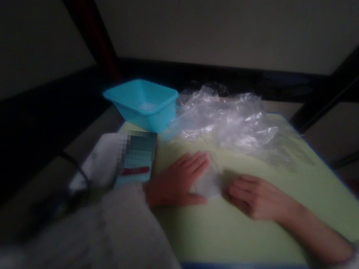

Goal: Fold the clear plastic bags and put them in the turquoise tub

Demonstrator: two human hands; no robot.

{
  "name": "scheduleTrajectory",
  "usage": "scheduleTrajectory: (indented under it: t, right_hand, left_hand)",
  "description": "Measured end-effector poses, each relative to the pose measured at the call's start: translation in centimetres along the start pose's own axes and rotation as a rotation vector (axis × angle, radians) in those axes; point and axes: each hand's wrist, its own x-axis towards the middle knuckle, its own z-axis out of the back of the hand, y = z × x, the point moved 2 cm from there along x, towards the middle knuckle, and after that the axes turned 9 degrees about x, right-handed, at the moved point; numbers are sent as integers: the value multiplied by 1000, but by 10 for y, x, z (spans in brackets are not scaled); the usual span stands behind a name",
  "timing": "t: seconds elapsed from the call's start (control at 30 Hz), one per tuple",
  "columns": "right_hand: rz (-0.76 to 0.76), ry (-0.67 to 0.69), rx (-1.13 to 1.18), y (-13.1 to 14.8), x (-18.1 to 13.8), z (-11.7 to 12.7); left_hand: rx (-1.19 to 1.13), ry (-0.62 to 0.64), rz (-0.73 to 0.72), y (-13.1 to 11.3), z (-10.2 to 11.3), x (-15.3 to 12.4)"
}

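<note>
My left hand [177,179] lies flat on the pale green tabletop [253,228], fingers stretched out, pressing the left side of a small clear plastic bag [209,181]. My right hand [253,197] rests just to the right of the bag, its fingertips at the bag's edge and the fingers lightly curled together. The bag lies flat between both hands. The picture is dim and blurred.
A turquoise plastic tub [144,103] stands at the table's far left corner. A heap of crumpled clear plastic bags [232,121] lies behind my hands. A light blue box with a red stripe [136,164] sits at the left edge. Dark frame bars surround the table.
</note>
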Motion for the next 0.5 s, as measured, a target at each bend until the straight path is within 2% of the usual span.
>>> scheduleTrajectory:
  t: [0.3,0.5]
  right_hand:
    - [14,24,-26,2,4,-1]
    - [-16,68,-24,8,0,-1]
  left_hand:
    - [-15,-16,-16,1,-1,2]
    - [-25,19,-29,1,0,4]
